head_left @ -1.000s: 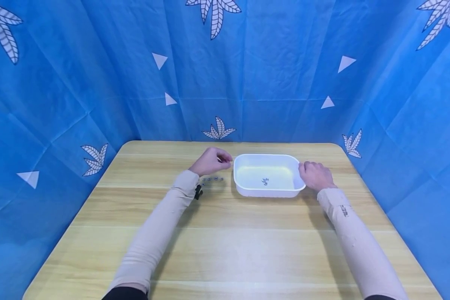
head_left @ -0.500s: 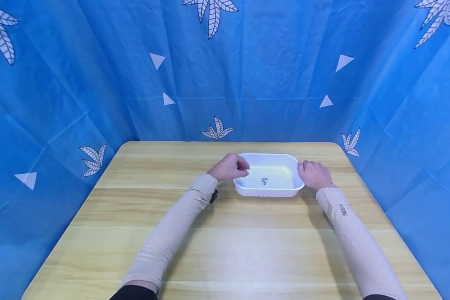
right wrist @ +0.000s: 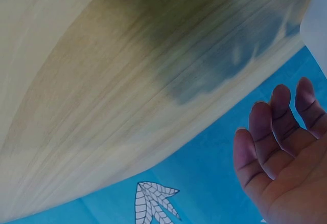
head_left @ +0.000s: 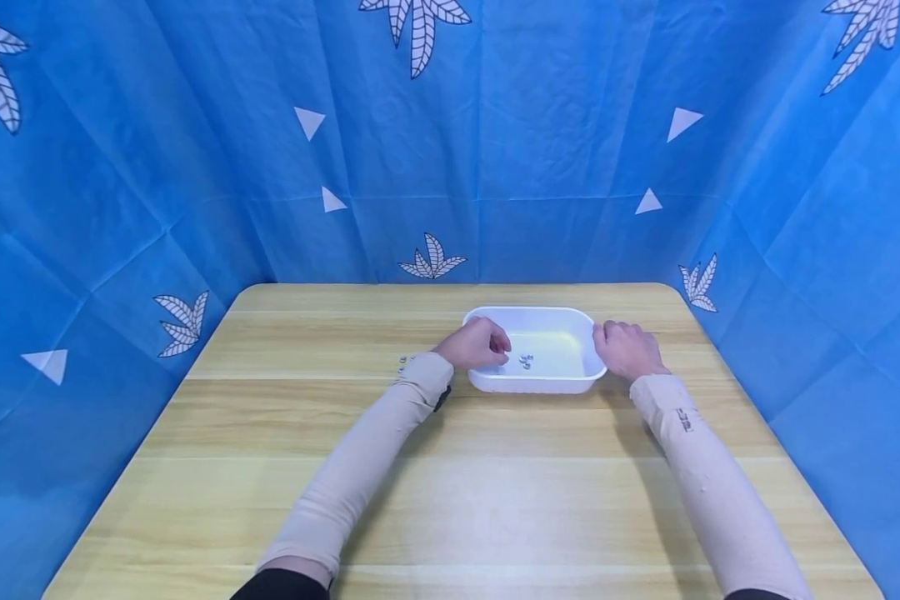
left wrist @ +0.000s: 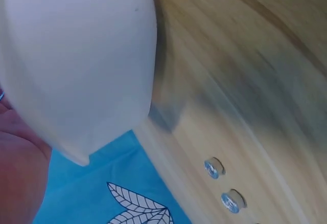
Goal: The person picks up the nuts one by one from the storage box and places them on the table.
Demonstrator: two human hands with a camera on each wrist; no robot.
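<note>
A white plastic basin (head_left: 540, 385) stands near the back of the table, with several small shiny pieces (head_left: 526, 362) on its floor. My left hand (head_left: 478, 343) reaches over the basin's left rim, thumb and fingers bent, fingertips low inside just left of those pieces. I cannot tell whether a piece is between them. At the opposite end my right hand (head_left: 630, 350) holds the right rim; in the right wrist view its fingers (right wrist: 261, 132) curve loosely beside the basin's wall. Small round silver pieces with glassy tops (left wrist: 233, 201) lie on the table left of the basin.
The wooden table (head_left: 495, 500) has rounded back corners. A blue curtain (head_left: 540, 150) with leaf and triangle prints encloses its back and sides. My left sleeve (head_left: 375, 450) partly covers the row of small pieces (head_left: 402, 362) on the table.
My left hand has moved right from beside the basin to inside its left end, lowering toward the pieces there. My right hand stays on the right rim. The head view shifts slightly.
</note>
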